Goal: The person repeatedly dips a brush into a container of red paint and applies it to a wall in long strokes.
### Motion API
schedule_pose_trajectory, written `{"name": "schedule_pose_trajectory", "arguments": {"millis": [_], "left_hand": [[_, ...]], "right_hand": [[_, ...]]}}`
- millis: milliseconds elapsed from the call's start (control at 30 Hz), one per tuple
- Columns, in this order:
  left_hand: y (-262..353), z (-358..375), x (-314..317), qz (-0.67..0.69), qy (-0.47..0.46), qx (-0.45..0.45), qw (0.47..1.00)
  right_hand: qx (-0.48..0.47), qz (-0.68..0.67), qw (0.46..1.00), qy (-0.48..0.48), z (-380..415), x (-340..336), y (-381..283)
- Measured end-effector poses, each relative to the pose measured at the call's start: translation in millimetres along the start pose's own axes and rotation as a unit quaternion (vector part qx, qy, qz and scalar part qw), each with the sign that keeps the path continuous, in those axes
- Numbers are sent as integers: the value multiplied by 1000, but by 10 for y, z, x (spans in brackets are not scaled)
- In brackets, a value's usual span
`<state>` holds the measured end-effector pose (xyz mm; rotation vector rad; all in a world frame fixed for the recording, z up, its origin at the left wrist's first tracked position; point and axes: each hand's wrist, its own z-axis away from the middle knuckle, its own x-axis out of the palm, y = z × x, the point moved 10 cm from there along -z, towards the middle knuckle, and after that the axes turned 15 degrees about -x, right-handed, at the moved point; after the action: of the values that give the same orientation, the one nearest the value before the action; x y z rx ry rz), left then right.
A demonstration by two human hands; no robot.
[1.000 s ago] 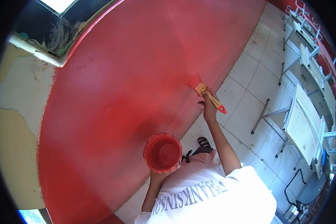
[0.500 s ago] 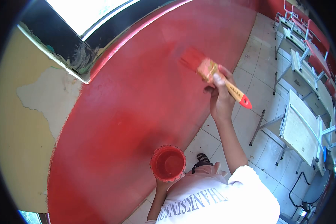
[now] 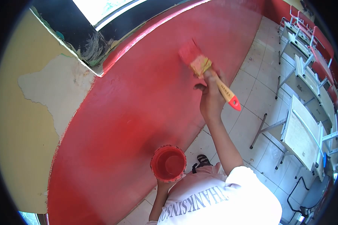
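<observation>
My right hand (image 3: 212, 90) is closed round the handle of a wide paintbrush (image 3: 201, 64), whose bristles are coated in red. The bristles point up and left over the red-painted wall (image 3: 139, 101); whether they touch it I cannot tell. Low in the middle, my left hand (image 3: 165, 184) holds a round paint container (image 3: 169, 164) from below, its mouth facing up. Red paint coats its inside and rim. Most of the left hand's fingers are hidden behind the container.
A window with a dark frame (image 3: 71, 33) is at the upper left, beside a yellowish wall (image 3: 26, 138) with a bare patch (image 3: 60, 86). Desks (image 3: 302, 131) and red chairs (image 3: 321, 41) line the right over a tiled floor (image 3: 248, 131).
My right hand and the brush have moved a little to the left. The window and wall edge have shifted slightly right in view. The container is nearly unmoved.
</observation>
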<state>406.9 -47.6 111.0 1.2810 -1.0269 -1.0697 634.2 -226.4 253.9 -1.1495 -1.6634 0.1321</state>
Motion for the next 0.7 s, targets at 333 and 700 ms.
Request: {"name": "schedule_pose_trajectory", "arguments": {"millis": [333, 700], "left_hand": [[-15, 18, -33, -24, -10, -25, 999], [39, -70, 167, -37, -30, -14, 999]], "right_hand": [[127, 89, 987, 47, 892, -1382, 1100], [91, 93, 988, 84, 464, -1605, 494]]}}
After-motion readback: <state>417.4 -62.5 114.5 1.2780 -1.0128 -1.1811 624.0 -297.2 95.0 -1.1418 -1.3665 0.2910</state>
